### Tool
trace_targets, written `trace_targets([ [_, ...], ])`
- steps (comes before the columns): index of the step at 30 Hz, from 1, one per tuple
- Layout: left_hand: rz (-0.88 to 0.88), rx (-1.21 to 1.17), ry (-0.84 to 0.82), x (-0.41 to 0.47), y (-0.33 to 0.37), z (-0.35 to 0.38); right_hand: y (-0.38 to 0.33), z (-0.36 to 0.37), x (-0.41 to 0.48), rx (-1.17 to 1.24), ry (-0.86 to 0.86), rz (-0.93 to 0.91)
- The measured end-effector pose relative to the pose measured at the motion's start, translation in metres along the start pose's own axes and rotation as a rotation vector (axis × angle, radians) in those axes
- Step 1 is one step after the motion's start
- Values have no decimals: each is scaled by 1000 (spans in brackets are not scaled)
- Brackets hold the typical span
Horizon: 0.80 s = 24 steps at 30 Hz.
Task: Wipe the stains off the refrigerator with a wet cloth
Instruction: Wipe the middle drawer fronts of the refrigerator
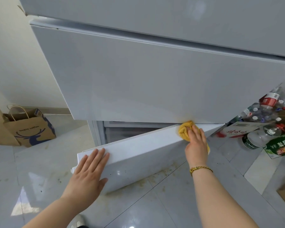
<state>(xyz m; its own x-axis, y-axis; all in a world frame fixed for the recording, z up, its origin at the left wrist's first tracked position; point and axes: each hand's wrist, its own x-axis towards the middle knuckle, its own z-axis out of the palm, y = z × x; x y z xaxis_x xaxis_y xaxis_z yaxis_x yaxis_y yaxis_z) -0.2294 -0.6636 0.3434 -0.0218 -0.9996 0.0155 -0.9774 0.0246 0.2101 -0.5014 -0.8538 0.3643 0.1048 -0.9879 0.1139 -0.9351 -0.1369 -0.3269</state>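
- Yellow-orange and bunched into a wad, the cloth (186,130) sits at the top edge of the bottom door (138,155) of the refrigerator (138,79), just where that edge meets the underside of the middle door (146,83).
- The right hand (196,143) presses down over the cloth, fingers curled over it and gripping; a faint yellowish smear (185,116) on the middle door sits just above the wad, so this is probably the stain being worked.
- The left hand (90,170) lies flat on the bottom door near its free corner, fingers together and extended, thumb apart. It grips nothing; I judge it braces the door ajar so the top edge can be reached and does not swing under the rubbing.
- Behind the bottom door, the compartment is only a dim slot; what it holds cannot be made out.
- The part of the cloth under the right palm is hidden, and whether it is wet cannot be told.
- A woven bracelet (201,168) circles the right wrist.
- The floor (155,186) below the bottom door carries brownish specks and streaks.
- Left of the bottom door stands a paper bag (31,129); right of it lies a heap of plastic bottles (268,116), cut off by the frame edge.
- The refrigerator's top is out of view.
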Motion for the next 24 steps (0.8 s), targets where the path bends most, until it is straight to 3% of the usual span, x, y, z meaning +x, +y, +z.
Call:
trace_targets([
  [7,-18,24,47,-7,6,7,39,-21,19,-8,-44,59],
  [12,-26,33,96,-9,14,9,7,-4,0,74,35,154],
  [14,-28,49,104,-4,10,6,-24,10,-19,93,68,26],
  [19,-100,100,77,8,8,3,-94,27,-58,6,-45,-382],
  [22,-91,102,93,6,8,6,-88,27,-62,-31,-69,-536],
  [24,-74,100,90,5,7,7,-61,22,-49,-93,-69,-539],
])
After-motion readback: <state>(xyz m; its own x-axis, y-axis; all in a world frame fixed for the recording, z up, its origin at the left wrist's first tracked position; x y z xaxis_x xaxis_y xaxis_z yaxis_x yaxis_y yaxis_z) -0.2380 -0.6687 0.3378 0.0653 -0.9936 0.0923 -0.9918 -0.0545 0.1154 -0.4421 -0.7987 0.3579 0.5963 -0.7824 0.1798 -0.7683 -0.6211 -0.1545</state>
